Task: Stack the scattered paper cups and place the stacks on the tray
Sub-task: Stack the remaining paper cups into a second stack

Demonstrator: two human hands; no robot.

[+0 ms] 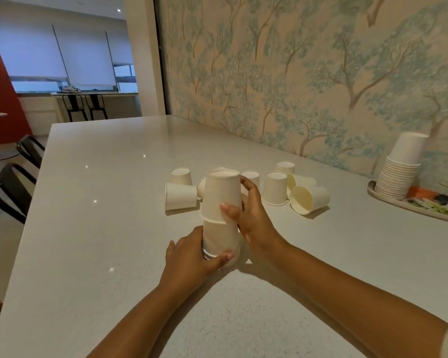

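A short stack of upside-down white paper cups (220, 236) stands on the table in front of me. My left hand (192, 257) grips its base, thumb across the bottom rims. My right hand (246, 213) holds the top cup (221, 195), which sits partly down over the stack. Behind them lie several loose cups: one on its side at the left (180, 196), one upright-inverted (275, 188), and one on its side with its mouth toward me (309, 200). At the far right a tall cup stack (398, 171) stands on the patterned tray (388, 200).
The pale stone table (101, 202) runs along a wallpapered wall (295, 73) on the right. Dark chairs (11, 187) stand at the table's left edge. A counter and stools are in the far room.
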